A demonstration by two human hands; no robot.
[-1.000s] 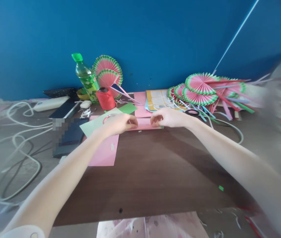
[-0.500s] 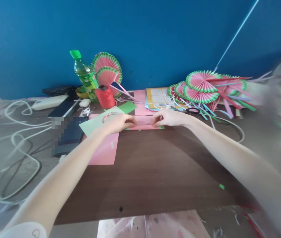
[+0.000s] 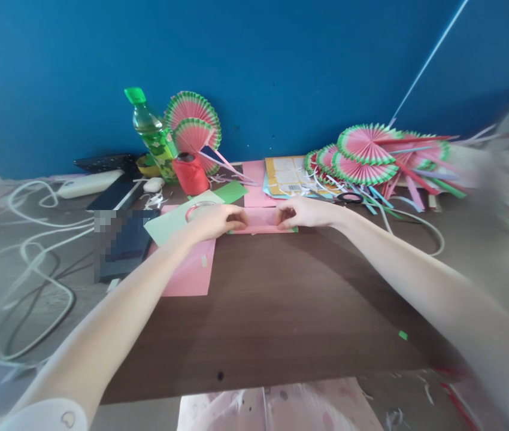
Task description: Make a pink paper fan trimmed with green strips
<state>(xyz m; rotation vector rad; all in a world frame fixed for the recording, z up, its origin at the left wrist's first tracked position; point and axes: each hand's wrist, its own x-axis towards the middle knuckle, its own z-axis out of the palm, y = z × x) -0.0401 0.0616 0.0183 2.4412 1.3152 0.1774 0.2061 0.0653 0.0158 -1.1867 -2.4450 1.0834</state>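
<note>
A small pink paper strip with a green edge (image 3: 261,220) lies flat on the brown desk (image 3: 281,305), far from me. My left hand (image 3: 216,220) pinches its left end with curled fingers. My right hand (image 3: 306,212) pinches its right end the same way. A larger pink sheet (image 3: 189,272) and a pale green sheet (image 3: 169,222) lie under and beside my left wrist. A tape ring (image 3: 197,209) sits just behind my left hand.
Finished pink-and-green paper fans (image 3: 364,157) pile up at the back right, two more fans (image 3: 194,123) lean on the blue wall. A green bottle (image 3: 149,134), a red thread spool (image 3: 190,173), scissors (image 3: 350,197), a dark notebook (image 3: 122,242) and white cables (image 3: 34,263) crowd the left.
Both hands have drawn slightly closer together on the pink strip. The view has shifted a little; the rest of the desk is unchanged.
</note>
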